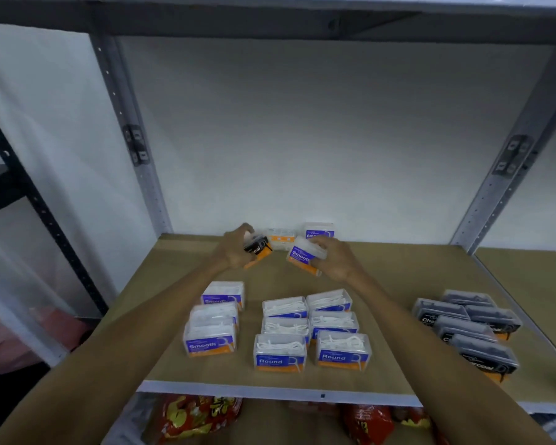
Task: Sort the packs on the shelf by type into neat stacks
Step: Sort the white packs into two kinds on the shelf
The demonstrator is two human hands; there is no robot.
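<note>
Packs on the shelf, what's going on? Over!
Left hand grips a Charcoal pack. Right hand grips a Smooth pack. Two loose packs sit behind them. Nothing in the way.

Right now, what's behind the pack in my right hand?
A Smooth pack by the back wall, its lower part covered by the held pack. Left of it sits a blurred pack, type unreadable.

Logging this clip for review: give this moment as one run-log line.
left hand grips Charcoal pack | right hand grips Smooth pack | front: Smooth group, Round group, Charcoal group | two back packs unsorted
</note>
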